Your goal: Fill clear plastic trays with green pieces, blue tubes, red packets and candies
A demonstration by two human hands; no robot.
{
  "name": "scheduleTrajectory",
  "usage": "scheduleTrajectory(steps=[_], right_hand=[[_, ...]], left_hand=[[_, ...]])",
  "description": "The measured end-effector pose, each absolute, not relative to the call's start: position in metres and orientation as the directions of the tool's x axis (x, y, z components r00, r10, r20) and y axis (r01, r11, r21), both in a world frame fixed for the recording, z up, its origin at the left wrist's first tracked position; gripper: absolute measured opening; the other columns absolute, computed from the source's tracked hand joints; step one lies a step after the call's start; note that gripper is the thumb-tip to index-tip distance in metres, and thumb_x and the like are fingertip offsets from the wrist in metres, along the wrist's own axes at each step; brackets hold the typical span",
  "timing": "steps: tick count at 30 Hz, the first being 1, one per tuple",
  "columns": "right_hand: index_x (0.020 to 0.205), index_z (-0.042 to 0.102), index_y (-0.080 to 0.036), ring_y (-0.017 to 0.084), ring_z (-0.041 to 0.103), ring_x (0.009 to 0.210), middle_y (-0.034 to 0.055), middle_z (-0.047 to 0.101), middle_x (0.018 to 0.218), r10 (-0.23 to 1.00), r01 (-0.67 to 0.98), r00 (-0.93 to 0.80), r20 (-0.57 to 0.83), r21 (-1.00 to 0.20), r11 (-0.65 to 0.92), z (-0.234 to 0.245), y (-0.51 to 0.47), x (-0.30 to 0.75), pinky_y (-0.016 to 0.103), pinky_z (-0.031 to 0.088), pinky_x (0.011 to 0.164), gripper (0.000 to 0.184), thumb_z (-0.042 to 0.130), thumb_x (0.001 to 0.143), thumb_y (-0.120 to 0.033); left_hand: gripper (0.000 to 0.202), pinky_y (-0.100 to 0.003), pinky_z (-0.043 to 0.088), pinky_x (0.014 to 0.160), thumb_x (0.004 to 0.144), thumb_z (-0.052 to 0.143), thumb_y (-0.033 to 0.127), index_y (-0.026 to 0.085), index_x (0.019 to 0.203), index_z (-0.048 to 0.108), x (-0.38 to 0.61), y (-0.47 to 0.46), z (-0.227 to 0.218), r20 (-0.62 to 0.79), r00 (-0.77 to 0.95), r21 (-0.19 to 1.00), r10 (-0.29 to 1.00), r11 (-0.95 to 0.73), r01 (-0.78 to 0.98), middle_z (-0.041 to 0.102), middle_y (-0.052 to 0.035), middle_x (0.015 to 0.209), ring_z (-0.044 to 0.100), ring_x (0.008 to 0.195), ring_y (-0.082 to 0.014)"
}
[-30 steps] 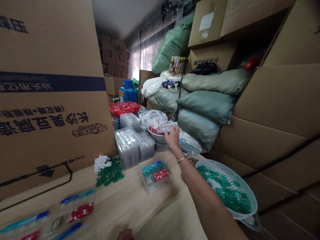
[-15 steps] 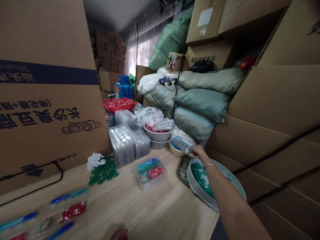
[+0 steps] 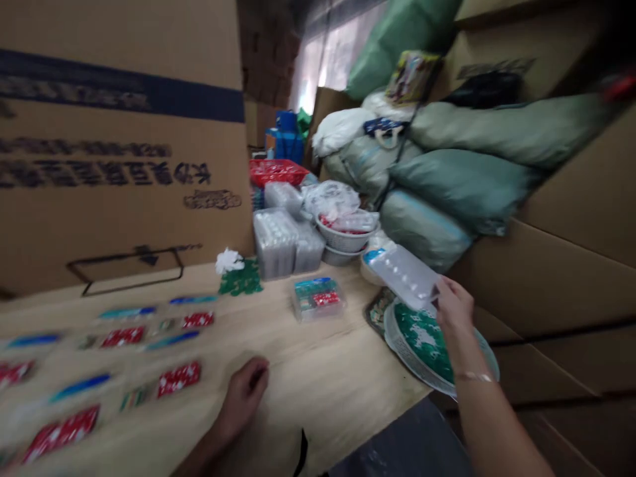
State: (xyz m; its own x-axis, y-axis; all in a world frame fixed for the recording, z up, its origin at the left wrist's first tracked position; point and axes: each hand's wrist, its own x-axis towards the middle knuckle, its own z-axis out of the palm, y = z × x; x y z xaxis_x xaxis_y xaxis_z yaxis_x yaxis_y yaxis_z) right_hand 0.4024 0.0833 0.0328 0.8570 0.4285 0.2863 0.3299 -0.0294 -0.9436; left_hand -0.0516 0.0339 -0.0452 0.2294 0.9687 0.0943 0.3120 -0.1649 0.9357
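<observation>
My right hand (image 3: 454, 308) is shut on a clear plastic blister tray (image 3: 402, 275), which it holds tilted just above a white plastic colander (image 3: 402, 354). Green pieces (image 3: 422, 334) fill the colander, which sits at the right edge of the light wooden table (image 3: 322, 358). My left hand (image 3: 243, 394) rests on the table with curled fingers, holding nothing. To its left lie several flat packets with red and blue parts (image 3: 179, 379). A clear box of packaged items (image 3: 318, 299) stands ahead of it.
Stacked clear trays (image 3: 275, 242) stand beyond, beside white baskets (image 3: 342, 238) holding plastic bags. A red basket (image 3: 278, 171) sits behind them. Green sacks (image 3: 427, 225) are piled at the right, and large cardboard boxes (image 3: 119, 172) wall the left side.
My right hand has carried the clear tray rightward from beside the white baskets to above the colander. My left hand has come further onto the table, and the view has swung.
</observation>
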Motion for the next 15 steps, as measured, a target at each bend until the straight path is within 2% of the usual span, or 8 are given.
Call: scheduleTrajectory(steps=[2, 5, 7, 9, 10, 12, 14, 15], right_hand=[[0.092, 0.065, -0.014, 0.011, 0.052, 0.053, 0.0003, 0.063, 0.069, 0.587, 0.245, 0.784, 0.201, -0.969, 0.005, 0.022, 0.055, 0.370, 0.022, 0.043, 0.047, 0.034, 0.059, 0.068, -0.037], [0.088, 0.067, -0.016, 0.015, 0.057, 0.058, 0.0029, 0.067, 0.073, 0.882, 0.158, 0.471, 0.003, -0.984, -0.081, -0.002, 0.018, 0.289, 0.025, 0.046, 0.052, 0.036, 0.066, 0.062, -0.040], [0.083, 0.068, -0.016, 0.018, 0.060, 0.066, 0.0055, 0.069, 0.077, 0.965, 0.195, 0.250, -0.074, -0.973, -0.126, -0.020, 0.000, 0.222, 0.029, 0.048, 0.059, 0.033, 0.065, 0.063, -0.042], [0.083, 0.067, -0.016, 0.020, 0.061, 0.069, 0.0063, 0.069, 0.078, 0.992, 0.240, 0.080, -0.098, -0.964, -0.115, -0.033, -0.010, 0.160, 0.032, 0.049, 0.064, 0.033, 0.060, 0.066, -0.044], [0.086, 0.067, -0.016, 0.020, 0.061, 0.072, 0.0069, 0.069, 0.080, 0.996, 0.259, 0.006, -0.087, -0.962, -0.085, -0.036, -0.011, 0.138, 0.033, 0.049, 0.066, 0.034, 0.055, 0.070, -0.043], [0.092, 0.065, -0.017, 0.021, 0.061, 0.078, 0.0084, 0.067, 0.090, 0.998, 0.344, -0.068, 0.005, -0.939, 0.028, -0.034, -0.011, 0.121, 0.035, 0.049, 0.070, 0.033, 0.050, 0.074, -0.041], [0.099, 0.062, -0.018, 0.024, 0.058, 0.089, 0.0105, 0.063, 0.102, 0.985, 0.510, 0.000, 0.175, -0.847, 0.151, -0.025, -0.010, 0.144, 0.038, 0.047, 0.076, 0.033, 0.049, 0.076, -0.038], [0.100, 0.060, -0.018, 0.026, 0.055, 0.097, 0.0120, 0.060, 0.105, 0.956, 0.617, 0.101, 0.275, -0.771, 0.157, -0.019, -0.012, 0.169, 0.042, 0.044, 0.082, 0.033, 0.048, 0.077, -0.038]], left_hand=[[0.028, -0.025, 0.048, 0.063, 0.083, 0.048, 0.042, 0.016, 0.081, 0.059, -0.050, 0.030, -0.042, 0.115, 0.273, 0.924, 0.955, -0.204, 0.323, 0.060, -0.0018, 0.071, 0.056, 0.067, -0.0150], [0.033, -0.028, 0.049, 0.066, 0.084, 0.045, 0.042, 0.015, 0.099, 0.056, -0.053, 0.024, -0.040, 0.124, 0.294, 0.914, 0.948, -0.225, 0.337, 0.061, -0.0046, 0.082, 0.057, 0.072, -0.0157], [0.045, -0.035, 0.048, 0.080, 0.083, 0.047, 0.044, 0.014, 0.117, 0.049, -0.061, 0.013, -0.037, 0.207, 0.296, 0.875, 0.933, -0.312, 0.372, 0.058, -0.0127, 0.108, 0.056, 0.095, -0.0209], [0.061, -0.045, 0.037, 0.096, 0.077, 0.055, 0.049, 0.015, 0.126, 0.043, -0.073, -0.004, -0.034, 0.273, 0.383, 0.763, 0.882, -0.442, 0.472, 0.045, -0.0177, 0.130, 0.043, 0.119, -0.0286], [0.066, -0.051, 0.031, 0.101, 0.073, 0.060, 0.051, 0.016, 0.127, 0.044, -0.080, -0.015, -0.033, 0.264, 0.449, 0.689, 0.853, -0.493, 0.532, 0.041, -0.0182, 0.135, 0.036, 0.125, -0.0320], [0.067, -0.058, 0.023, 0.102, 0.069, 0.064, 0.052, 0.018, 0.124, 0.048, -0.096, -0.036, -0.031, 0.179, 0.537, 0.561, 0.824, -0.534, 0.633, 0.040, -0.0182, 0.137, 0.032, 0.127, -0.0362], [0.062, -0.059, 0.024, 0.100, 0.070, 0.064, 0.050, 0.018, 0.121, 0.051, -0.112, -0.053, -0.030, 0.102, 0.547, 0.498, 0.831, -0.518, 0.695, 0.041, -0.0185, 0.137, 0.034, 0.125, -0.0367], [0.061, -0.058, 0.025, 0.100, 0.070, 0.064, 0.049, 0.018, 0.121, 0.051, -0.119, -0.059, -0.030, 0.085, 0.539, 0.486, 0.838, -0.507, 0.711, 0.041, -0.0186, 0.137, 0.035, 0.125, -0.0362]])
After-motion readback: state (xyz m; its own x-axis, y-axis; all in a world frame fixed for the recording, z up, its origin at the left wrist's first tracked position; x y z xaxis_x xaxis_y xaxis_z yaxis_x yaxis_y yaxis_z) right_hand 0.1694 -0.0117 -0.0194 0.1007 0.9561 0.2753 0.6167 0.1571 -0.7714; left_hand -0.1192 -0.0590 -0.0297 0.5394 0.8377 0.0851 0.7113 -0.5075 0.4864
